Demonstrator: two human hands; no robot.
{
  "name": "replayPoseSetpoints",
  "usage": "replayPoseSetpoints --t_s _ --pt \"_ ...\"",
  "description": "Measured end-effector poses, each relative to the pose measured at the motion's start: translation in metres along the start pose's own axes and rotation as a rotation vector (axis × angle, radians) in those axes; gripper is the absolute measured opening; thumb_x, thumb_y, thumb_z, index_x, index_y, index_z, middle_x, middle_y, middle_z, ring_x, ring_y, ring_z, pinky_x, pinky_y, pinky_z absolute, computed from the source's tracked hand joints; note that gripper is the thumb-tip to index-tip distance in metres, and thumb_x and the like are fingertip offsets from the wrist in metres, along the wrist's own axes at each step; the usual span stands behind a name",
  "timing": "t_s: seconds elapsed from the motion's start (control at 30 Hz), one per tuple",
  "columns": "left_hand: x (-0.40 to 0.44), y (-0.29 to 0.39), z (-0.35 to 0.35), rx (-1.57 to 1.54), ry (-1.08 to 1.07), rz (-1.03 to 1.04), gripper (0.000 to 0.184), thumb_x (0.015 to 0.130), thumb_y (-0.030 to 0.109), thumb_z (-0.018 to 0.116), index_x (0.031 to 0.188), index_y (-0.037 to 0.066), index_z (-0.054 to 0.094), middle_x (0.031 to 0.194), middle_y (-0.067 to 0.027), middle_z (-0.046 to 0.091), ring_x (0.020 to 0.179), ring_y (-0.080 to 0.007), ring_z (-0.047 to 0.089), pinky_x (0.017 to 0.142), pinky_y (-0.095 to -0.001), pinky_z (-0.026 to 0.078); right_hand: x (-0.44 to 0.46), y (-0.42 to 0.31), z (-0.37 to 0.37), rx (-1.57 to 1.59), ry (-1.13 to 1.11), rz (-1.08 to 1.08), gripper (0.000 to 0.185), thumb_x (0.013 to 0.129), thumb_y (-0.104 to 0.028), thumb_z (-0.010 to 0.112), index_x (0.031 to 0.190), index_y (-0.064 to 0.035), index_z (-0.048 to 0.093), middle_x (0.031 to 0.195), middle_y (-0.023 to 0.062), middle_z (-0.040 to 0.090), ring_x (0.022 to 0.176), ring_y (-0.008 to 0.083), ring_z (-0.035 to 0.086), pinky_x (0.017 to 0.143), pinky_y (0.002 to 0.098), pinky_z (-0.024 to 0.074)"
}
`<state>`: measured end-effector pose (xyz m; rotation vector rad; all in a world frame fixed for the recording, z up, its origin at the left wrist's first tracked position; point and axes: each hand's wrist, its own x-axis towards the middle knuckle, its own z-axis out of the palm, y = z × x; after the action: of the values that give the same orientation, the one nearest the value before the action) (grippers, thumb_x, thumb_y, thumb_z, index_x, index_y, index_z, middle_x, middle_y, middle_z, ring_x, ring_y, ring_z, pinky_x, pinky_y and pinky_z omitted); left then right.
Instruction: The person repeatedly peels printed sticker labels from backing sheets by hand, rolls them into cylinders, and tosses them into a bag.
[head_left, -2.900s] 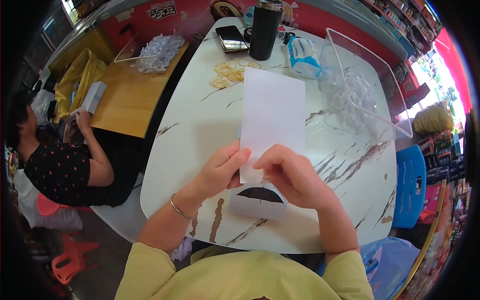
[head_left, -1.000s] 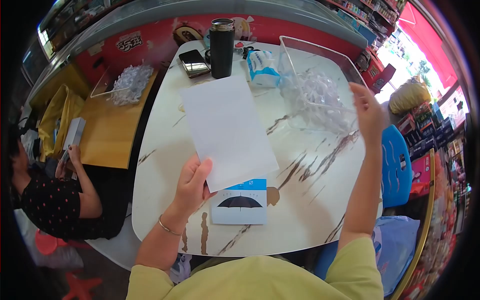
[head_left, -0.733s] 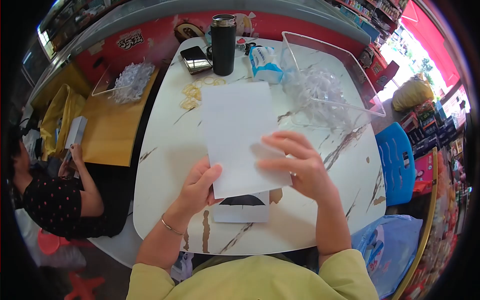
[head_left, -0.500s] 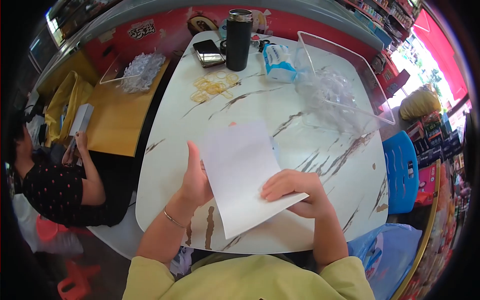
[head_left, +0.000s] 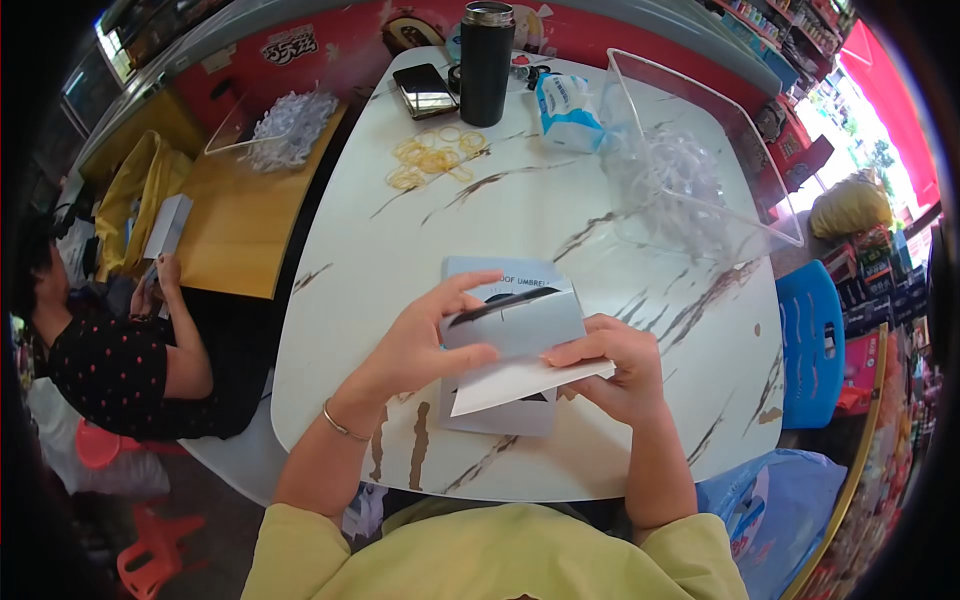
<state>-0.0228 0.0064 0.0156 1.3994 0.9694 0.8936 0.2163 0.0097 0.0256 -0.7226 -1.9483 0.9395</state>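
We look forward and down from the wearer's head. Close below us lies the marbled table (head_left: 365, 300).

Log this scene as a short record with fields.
Left hand: at the folded card's left edge, thumb and fingers spread
Right hand: gripping the card's right side
Folded card: umbrella printed on it
Beneath it: umbrella-printed piece on the table
Far side: phone, black bottle, blue-and-white packet, yellow bands
Right side: clear bin holding clear plastic pieces
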Motion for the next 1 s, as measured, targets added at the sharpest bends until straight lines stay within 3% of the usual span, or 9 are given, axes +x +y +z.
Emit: replayPoseSetpoints --t_s 0.07,0.17,0.27,0.37,0.47,0.57,0.77,1.0 --pt "0.002 0.004 0.004 0.042 0.136 -0.02 0.061 0.067 -0.001 0.069 0.124 0.006 0.049 0.093 -0.0046 0.057 0.089 -0.012 0.053 0.08 -0.0237 0.042 0.0 -0.002 0.001 -0.012 -0.002 0.035 0.026 0.065 0.007 0.07 0.087 -0.0044 0.067 0.08 0.0057 0.064 0.073 0.0157 0.062 0.06 0.0245 0.0508" --pt "0.004 -0.008 0.004 0.222 0.223 0.157 0.053 0.067 -0.001 0.07 0.118 0.004 0.054 0.092 -0.006 0.06 0.088 -0.0133 0.055 0.078 -0.0243 0.044 0.001 -0.004 0.005 -0.047 0.029 0.053 0.02 0.068 0.006 0.07 0.086 -0.0025 0.067 0.081 0.0075 0.065 0.07 0.0158 0.063 0.06 0.025 0.0523" --pt "0.005 -0.009 0.007 0.373 0.248 0.276 0.046 0.067 -0.002 0.07 0.111 0.001 0.058 0.093 -0.0092 0.062 0.087 -0.0157 0.059 0.077 -0.0266 0.046 -0.004 0.004 0.012 -0.035 0.116 0.087 0.023 0.073 0.004 0.067 0.095 0.0006 0.061 0.083 0.01 0.066 0.067 0.0153 0.063 0.058 0.025 0.0517" --pt "0.004 -0.004 0.008 0.387 0.239 0.331 0.043 0.067 -0.003 0.07 0.108 0.001 0.06 0.095 -0.0122 0.064 0.086 -0.0194 0.061 0.077 -0.0279 0.047 0.003 -0.005 0.016 0.215 0.312 0.454 0.03 0.077 0.0 0.064 0.104 0.003 0.052 0.082 0.011 0.067 0.063 0.0133 0.062 0.053 0.0235 0.0497" --pt "0.005 -0.004 0.009 0.464 0.22 0.404 0.043 0.066 -0.003 0.071 0.107 0.001 0.061 0.095 -0.0128 0.064 0.086 -0.022 0.061 0.077 -0.0289 0.048 0.001 0.002 0.013 0.184 0.299 0.512 0.036 0.078 -0.003 0.062 0.11 0.0029 0.045 0.078 0.0109 0.066 0.057 0.0115 0.061 0.046 0.0218 0.0461" --pt "0.004 -0.002 0.011 0.463 0.202 0.408 0.041 0.065 -0.003 0.072 0.105 0.001 0.061 0.094 -0.0124 0.064 0.085 -0.0227 0.061 0.075 -0.0293 0.049 0.003 0.0 0.009 0.206 0.224 0.581 0.033 0.078 -0.003 0.063 0.106 0.0049 0.049 0.073 0.0104 0.065 0.049 0.0117 0.058 0.041 0.0221 0.0429" --pt "0.004 0.0 0.013 0.477 0.166 0.487 0.039 0.066 -0.002 0.072 0.103 0.001 0.062 0.094 -0.0124 0.063 0.086 -0.0228 0.062 0.075 -0.0299 0.051 0.0 0.008 0.012 0.368 0.228 0.561 0.025 0.078 -0.002 0.064 0.1 0.0074 0.056 0.068 0.0087 0.062 0.044 0.0118 0.056 0.036 0.0221 0.0399" --pt "0.004 -0.004 0.011 0.45 0.104 0.529 0.041 0.069 0.001 0.071 0.108 0.002 0.058 0.097 -0.0124 0.059 0.088 -0.0256 0.059 0.075 -0.0321 0.051 0.001 0.006 0.015 0.367 0.238 0.539 0.023 0.078 -0.002 0.065 0.097 0.0057 0.054 0.068 0.0089 0.062 0.041 0.0115 0.054 0.035 0.0218 0.0389"
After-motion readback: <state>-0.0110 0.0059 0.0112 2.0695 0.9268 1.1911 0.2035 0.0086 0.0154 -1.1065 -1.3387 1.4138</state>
